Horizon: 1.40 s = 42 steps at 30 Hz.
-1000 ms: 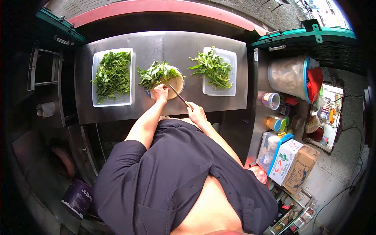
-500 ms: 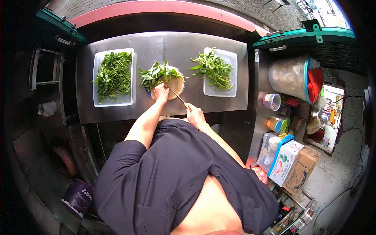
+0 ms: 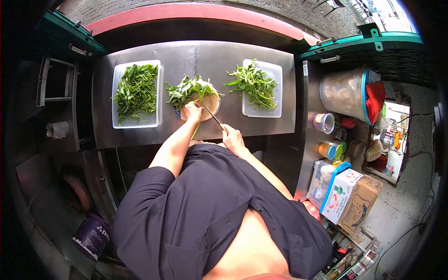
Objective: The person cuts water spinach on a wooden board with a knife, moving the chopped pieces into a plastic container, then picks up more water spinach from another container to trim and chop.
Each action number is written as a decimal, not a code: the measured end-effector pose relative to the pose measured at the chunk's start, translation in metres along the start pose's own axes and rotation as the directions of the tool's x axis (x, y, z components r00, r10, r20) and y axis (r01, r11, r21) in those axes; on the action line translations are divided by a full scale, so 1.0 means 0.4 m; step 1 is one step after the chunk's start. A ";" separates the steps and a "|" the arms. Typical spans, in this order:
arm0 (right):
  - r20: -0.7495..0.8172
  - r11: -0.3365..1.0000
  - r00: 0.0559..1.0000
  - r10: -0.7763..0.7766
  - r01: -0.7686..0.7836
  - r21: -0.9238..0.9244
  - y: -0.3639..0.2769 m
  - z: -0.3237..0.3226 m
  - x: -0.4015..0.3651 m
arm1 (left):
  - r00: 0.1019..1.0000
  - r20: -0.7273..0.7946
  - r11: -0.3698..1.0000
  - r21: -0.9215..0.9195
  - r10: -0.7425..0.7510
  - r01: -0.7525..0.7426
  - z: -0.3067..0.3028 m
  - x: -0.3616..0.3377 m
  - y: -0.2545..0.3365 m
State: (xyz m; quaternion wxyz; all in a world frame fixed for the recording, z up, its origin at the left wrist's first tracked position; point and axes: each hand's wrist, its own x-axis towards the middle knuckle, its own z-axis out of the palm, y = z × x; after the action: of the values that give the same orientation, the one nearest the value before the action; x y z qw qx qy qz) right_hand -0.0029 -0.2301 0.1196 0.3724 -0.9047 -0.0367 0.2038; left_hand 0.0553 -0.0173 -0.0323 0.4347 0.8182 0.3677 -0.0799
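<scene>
A bunch of leafy greens (image 3: 185,91) lies over a round board with a blue rim (image 3: 213,103) at the middle of the metal table. My left hand (image 3: 192,111) is closed on the stem end of these greens, and a thin stem hangs below it along the wrist. In my right hand (image 3: 233,139) is a knife (image 3: 213,115), its blade slanting up and left over the board, with the tip close to my left fingers. Cut greens (image 3: 136,91) fill a white tray on the left. Longer greens (image 3: 255,86) lie in a clear tray (image 3: 275,72) on the right.
The metal table (image 3: 177,53) ends at a pink ledge (image 3: 200,10). To the right stand a large lidded tub (image 3: 343,93), small jars (image 3: 323,122), a blue-lidded box (image 3: 322,182) and cardboard boxes (image 3: 359,203). A purple bucket (image 3: 92,235) stands low on the left.
A thin green stem now hangs below my left hand along the wrist. Both hands stay almost in the same place, with the knife still over the board.
</scene>
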 end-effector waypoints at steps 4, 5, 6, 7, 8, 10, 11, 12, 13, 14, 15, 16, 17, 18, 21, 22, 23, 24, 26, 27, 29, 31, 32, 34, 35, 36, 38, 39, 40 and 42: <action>0.045 0.999 0.999 0.014 -0.012 -0.040 -0.010 -0.015 0.001 | 0.999 -0.052 1.000 0.001 0.001 -0.001 0.018 0.001 -0.009; 0.043 0.999 0.999 0.014 -0.012 -0.041 -0.013 -0.015 0.000 | 0.999 -0.052 1.000 0.015 0.005 -0.004 0.022 0.005 -0.014; 0.030 1.000 1.000 0.001 0.000 -0.025 -0.007 -0.009 0.000 | 0.999 -0.052 1.000 0.027 0.009 -0.008 0.027 0.008 -0.016; 0.017 1.000 1.000 -0.011 0.012 -0.009 -0.002 -0.003 0.002 | 0.999 -0.054 1.000 0.026 0.010 -0.008 0.032 0.011 -0.019; 0.017 1.000 1.000 -0.012 0.013 -0.008 0.005 0.002 0.004 | 0.998 -0.061 0.999 0.035 0.030 -0.028 0.037 0.012 -0.023; 0.025 0.999 1.000 -0.018 0.019 -0.033 0.010 0.008 0.011 | 0.996 -0.069 0.998 0.045 0.050 -0.046 0.032 0.003 -0.018; 0.026 0.999 1.000 -0.018 0.019 -0.031 0.013 0.009 0.014 | 0.996 -0.067 0.999 0.018 0.051 -0.050 0.030 -0.003 -0.016; 0.030 0.999 1.000 0.003 -0.001 -0.050 0.010 0.008 0.016 | 0.997 -0.065 0.999 -0.009 0.052 -0.053 0.030 -0.008 -0.021; 0.033 0.998 0.999 0.023 -0.021 -0.068 0.007 0.007 0.021 | 0.996 -0.066 0.999 -0.007 0.053 -0.054 0.028 -0.013 -0.026; 0.032 0.998 0.999 0.021 -0.019 -0.064 0.005 0.004 0.024 | 0.996 -0.058 0.995 -0.065 0.067 -0.071 0.026 -0.018 -0.030; 0.057 0.993 0.997 0.058 -0.052 -0.102 -0.007 -0.005 0.027 | 0.995 -0.050 0.989 -0.123 0.082 -0.087 0.027 -0.017 -0.035; 0.080 0.986 0.992 0.096 -0.084 -0.141 -0.018 -0.013 0.031 | 0.995 -0.051 0.989 -0.121 0.085 -0.091 0.030 -0.013 -0.038; 0.078 0.987 0.992 0.097 -0.085 -0.139 -0.030 -0.020 0.039 | 0.995 -0.071 0.990 -0.119 0.074 -0.082 0.035 -0.011 -0.042; 0.105 0.981 0.987 0.122 -0.104 -0.164 -0.033 -0.025 0.050 | 0.994 -0.089 0.990 -0.117 0.062 -0.072 0.030 -0.018 -0.032; 0.146 0.966 0.974 0.173 -0.139 -0.216 -0.043 -0.039 0.037 | 0.997 -0.048 0.996 -0.057 0.064 -0.067 0.020 -0.025 -0.016; 0.155 0.959 0.970 0.190 -0.149 -0.241 -0.049 -0.043 0.034 | 0.996 -0.052 0.996 -0.058 0.070 -0.073 0.026 -0.016 -0.021; 0.155 0.956 0.969 0.193 -0.151 -0.250 -0.043 -0.036 0.026 | 0.994 -0.070 0.995 -0.047 0.085 -0.089 0.030 -0.011 -0.024; 0.156 0.951 0.967 0.202 -0.156 -0.267 -0.041 -0.029 0.015 | 0.991 -0.088 0.994 -0.036 0.099 -0.103 0.033 -0.009 -0.026; 0.153 0.959 0.972 0.176 -0.134 -0.248 -0.029 -0.022 0.005 | 0.993 -0.088 0.996 -0.036 0.079 -0.083 0.042 -0.006 -0.033; 0.153 0.960 0.973 0.175 -0.134 -0.248 -0.019 -0.023 0.011 | 0.992 -0.098 0.996 -0.022 0.083 -0.086 0.042 -0.008 -0.032; 0.118 0.971 0.982 0.148 -0.121 -0.207 0.002 -0.026 0.022 | 0.990 -0.101 0.995 -0.003 0.095 -0.096 0.041 -0.013 -0.035; 0.109 0.973 0.984 0.142 -0.119 -0.195 -0.004 -0.033 0.026 | 0.969 -0.147 0.978 0.086 0.200 -0.189 0.036 -0.010 -0.027; 0.107 0.976 0.985 0.136 -0.115 -0.185 -0.008 -0.034 0.026 | 0.969 -0.148 0.978 0.085 0.199 -0.189 0.034 -0.009 -0.024; 0.104 0.979 0.985 0.138 -0.120 -0.165 -0.003 -0.025 0.027 | 1.000 0.006 1.000 0.008 0.022 -0.022 0.005 -0.023 0.003; 0.096 0.982 0.986 0.138 -0.123 -0.146 0.000 -0.024 0.031 | 1.000 0.006 1.000 0.008 0.024 -0.024 0.003 -0.023 0.010; 0.095 0.982 0.986 0.137 -0.122 -0.147 0.002 -0.026 0.033 | 1.000 -0.012 0.999 0.046 0.005 -0.004 0.007 -0.020 0.012; 0.041 0.985 0.989 0.139 -0.134 -0.106 0.009 -0.029 0.030 | 0.999 -0.032 0.996 0.084 -0.018 0.021 0.010 -0.020 0.005; 0.045 0.985 0.989 0.139 -0.134 -0.106 0.016 -0.029 0.028 | 0.998 -0.051 0.994 0.100 -0.041 0.046 -0.015 -0.041 0.027; 0.031 0.987 0.992 0.119 -0.115 -0.114 0.025 -0.031 0.028 | 0.996 -0.069 0.991 0.116 -0.061 0.069 -0.028 -0.053 0.035; 0.016 0.988 0.995 0.098 -0.095 -0.121 0.026 -0.042 0.028 | 0.995 -0.096 0.992 0.123 -0.028 0.040 -0.026 -0.056 0.028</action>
State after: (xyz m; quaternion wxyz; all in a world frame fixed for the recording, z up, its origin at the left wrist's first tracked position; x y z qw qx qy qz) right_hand 0.0132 -0.2463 0.1192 0.3065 -0.9238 -0.0091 0.2291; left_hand 0.0449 -0.0250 -0.0085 0.3635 0.8403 0.3958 -0.0716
